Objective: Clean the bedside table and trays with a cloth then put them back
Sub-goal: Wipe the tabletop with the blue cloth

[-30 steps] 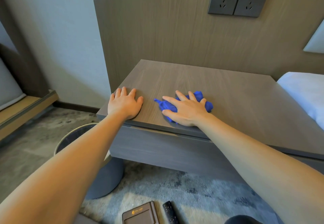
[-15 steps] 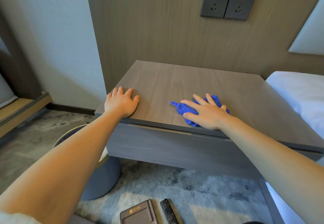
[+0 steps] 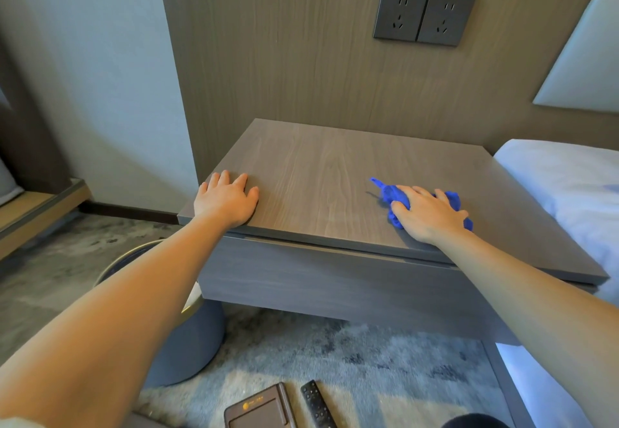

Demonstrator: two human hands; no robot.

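The grey-brown wooden bedside table (image 3: pixel 321 173) hangs from the wall panel, and nothing lies on its top but my hands and the cloth. My right hand (image 3: pixel 427 215) lies flat on a crumpled blue cloth (image 3: pixel 390 193) and presses it onto the top near the front right. Flat on the front left corner rests my left hand (image 3: pixel 226 201), fingers apart, holding nothing. A brown tray (image 3: pixel 259 411) lies on the carpet below, cut off by the bottom edge.
A black remote (image 3: pixel 316 404) lies on the carpet beside the tray. A round grey bin (image 3: pixel 187 340) stands under the table's left corner. The white bed (image 3: pixel 566 186) adjoins the table on the right. Two wall sockets (image 3: pixel 425 15) sit above.
My right hand has slid the blue cloth along the table top from the middle front toward the right. The left hand has stayed on the front left corner.
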